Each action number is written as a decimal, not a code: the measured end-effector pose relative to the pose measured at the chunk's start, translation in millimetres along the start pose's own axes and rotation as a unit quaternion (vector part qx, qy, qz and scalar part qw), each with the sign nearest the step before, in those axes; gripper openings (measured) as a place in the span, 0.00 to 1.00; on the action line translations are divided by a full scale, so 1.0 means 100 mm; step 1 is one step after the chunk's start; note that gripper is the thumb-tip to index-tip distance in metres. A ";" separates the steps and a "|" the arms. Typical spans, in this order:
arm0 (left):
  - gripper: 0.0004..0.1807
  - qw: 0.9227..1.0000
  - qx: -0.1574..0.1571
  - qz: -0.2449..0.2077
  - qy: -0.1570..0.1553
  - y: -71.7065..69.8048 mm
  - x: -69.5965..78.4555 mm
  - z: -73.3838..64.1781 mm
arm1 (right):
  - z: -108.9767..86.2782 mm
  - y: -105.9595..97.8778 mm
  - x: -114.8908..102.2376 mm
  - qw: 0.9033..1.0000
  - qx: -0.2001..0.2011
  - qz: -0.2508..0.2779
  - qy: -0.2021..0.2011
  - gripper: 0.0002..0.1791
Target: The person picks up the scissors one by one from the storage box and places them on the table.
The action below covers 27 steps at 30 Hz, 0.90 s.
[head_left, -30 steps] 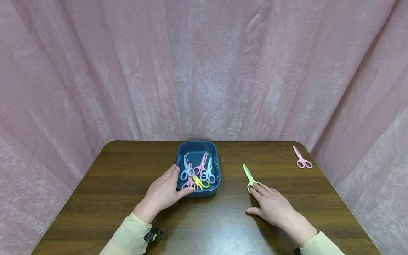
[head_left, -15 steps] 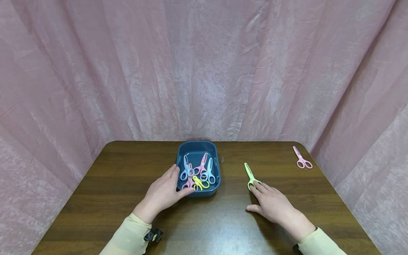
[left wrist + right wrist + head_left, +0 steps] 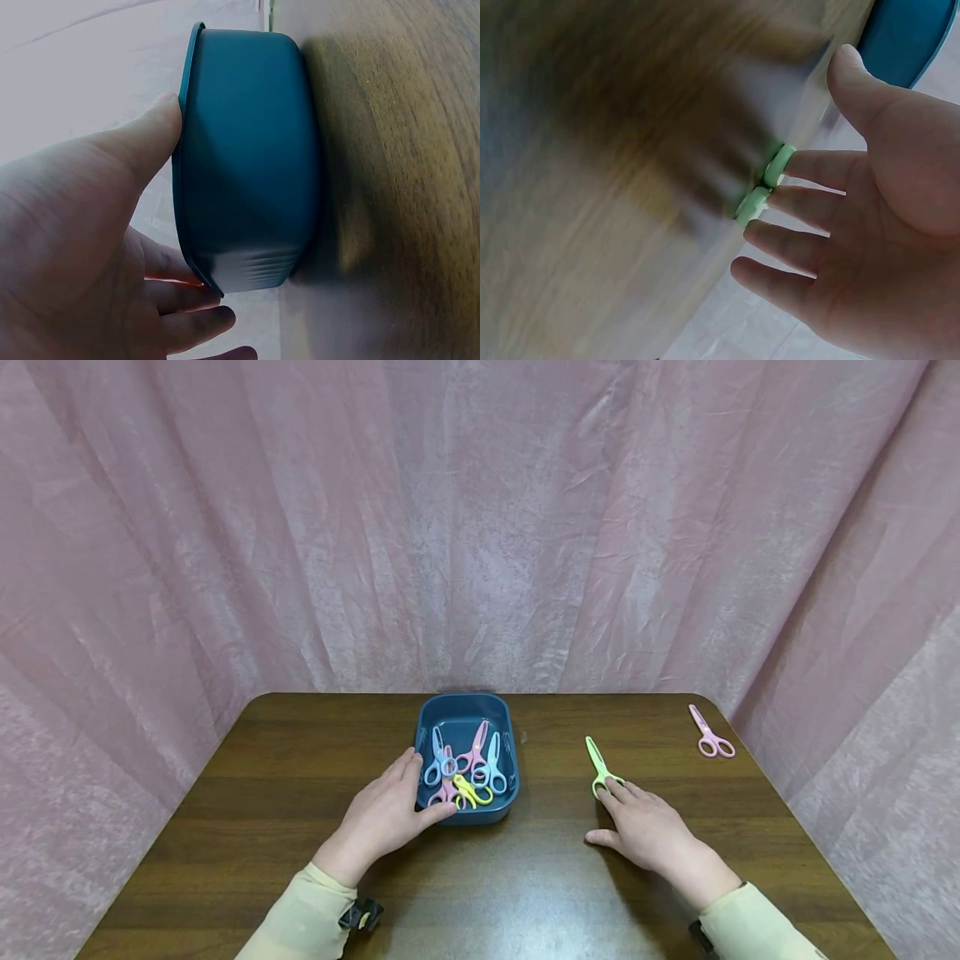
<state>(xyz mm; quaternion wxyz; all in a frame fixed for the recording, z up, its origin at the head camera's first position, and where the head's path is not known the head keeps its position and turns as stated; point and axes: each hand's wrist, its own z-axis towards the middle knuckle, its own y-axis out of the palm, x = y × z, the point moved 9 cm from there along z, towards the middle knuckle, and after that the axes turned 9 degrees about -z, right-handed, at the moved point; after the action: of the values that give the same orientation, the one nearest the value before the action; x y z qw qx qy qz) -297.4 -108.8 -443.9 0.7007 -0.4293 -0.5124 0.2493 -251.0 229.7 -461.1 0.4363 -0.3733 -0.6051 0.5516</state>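
Observation:
In the head view a dark blue plastic box [image 3: 483,817] stands left of centre. My left hand [image 3: 378,818] rests on its near left corner, thumb on the near rim and straight fingers along the left side. In the box lie several scissors: yellow scissors [image 3: 470,791], pink scissors [image 3: 477,745] and light-blue scissors [image 3: 494,760] among them. To the right, green scissors [image 3: 597,760] lie on the table with blades pointing away. The straight fingertips of my right hand [image 3: 645,831] touch their handle loops; the right wrist view shows fingertips on the green loops [image 3: 778,166].
Pink scissors [image 3: 715,743] lie near the far right corner of the brown wooden table [image 3: 300,752]. Pink curtains [image 3: 480,527] hang behind the table and on its right.
My right hand and the green scissors under its fingers have slid away from me and slightly to the right. The left hand and the box have stayed in place.

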 end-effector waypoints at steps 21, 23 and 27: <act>0.58 1.000 -0.004 -0.001 -0.004 0.00 0.00 0.00 | 0.12 0.03 0.35 0.999 -0.011 0.012 0.042 0.44; 0.59 1.000 -0.005 -0.001 -0.005 0.00 0.00 0.00 | 0.12 0.03 0.39 0.999 -0.013 0.013 0.045 0.44; 0.59 1.000 -0.006 -0.003 -0.008 -0.01 -0.01 0.00 | 0.13 0.04 0.46 0.998 -0.019 0.014 0.053 0.44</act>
<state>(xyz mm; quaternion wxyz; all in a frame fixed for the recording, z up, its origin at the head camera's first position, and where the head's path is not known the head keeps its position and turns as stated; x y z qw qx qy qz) -298.0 -109.6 -443.6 0.6948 -0.4303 -0.5204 0.2475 -279.4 268.6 -459.5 0.4528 -0.4183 -0.5861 0.5258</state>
